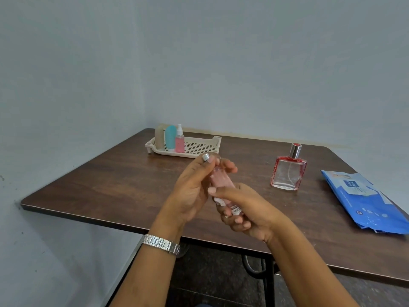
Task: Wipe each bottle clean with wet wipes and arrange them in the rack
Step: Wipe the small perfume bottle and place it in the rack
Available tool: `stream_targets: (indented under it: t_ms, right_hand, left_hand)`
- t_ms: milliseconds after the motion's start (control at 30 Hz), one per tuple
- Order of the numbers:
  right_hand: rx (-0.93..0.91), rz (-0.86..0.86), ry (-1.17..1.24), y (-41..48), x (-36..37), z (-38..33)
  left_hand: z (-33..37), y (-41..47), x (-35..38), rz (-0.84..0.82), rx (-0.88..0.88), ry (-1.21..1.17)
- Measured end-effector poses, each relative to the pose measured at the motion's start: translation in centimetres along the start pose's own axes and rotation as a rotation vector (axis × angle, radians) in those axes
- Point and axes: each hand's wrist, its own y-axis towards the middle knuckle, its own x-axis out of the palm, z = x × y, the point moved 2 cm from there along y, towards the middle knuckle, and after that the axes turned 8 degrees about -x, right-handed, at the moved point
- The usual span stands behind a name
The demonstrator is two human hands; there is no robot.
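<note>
So the pink bottle (222, 181) was held up over the table (110, 185), long axis tilted, silver cap (205, 157) aimed away at the rack (215, 140). The left hand (194, 189) wrapped the cap end and the right hand (245, 214) gripped the base. The rack sat just beyond the cap, so the left hand was nearer.
</note>
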Motion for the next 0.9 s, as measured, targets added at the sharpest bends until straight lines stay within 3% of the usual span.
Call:
stream_targets:
  t_ms: [100,267,367,433,567,733,900]
  right_hand:
    - [-0.073,0.107,-0.072,0.4,0.1,0.1]
    - [-0.627,0.516,-0.924,0.8,1.1,1.2]
    - [-0.86,0.549,-1.332,0.5,1.2,2.0]
    - [-1.016,0.493,-1.473,0.2,1.1,2.2]
    - [-1.115,0.395,-1.423,-1.2,0.7,2.3]
    - [-0.888,0.418,-1.222,-1.8,0.2,1.9]
    - [-0.837,0.301,-1.113,-0.8,-0.1,0.6]
  left_hand:
    - [-0.5,0.2,0.0,0.023,0.017,-0.088]
    - [-1.0,0.8,0.9,0.273,0.098,-0.335]
    - [-1.0,0.9,1.1,0.359,0.061,-0.451]
    - [-0.7,0.9,1.0,0.392,0.031,-0.512]
    - [-0.4,1.0,0.7,0.427,0.021,-0.515]
    - [-0.7,1.0,0.6,0.433,0.027,-0.434]
    - [-0.7,0.8,1.5,0.396,0.033,-0.43]
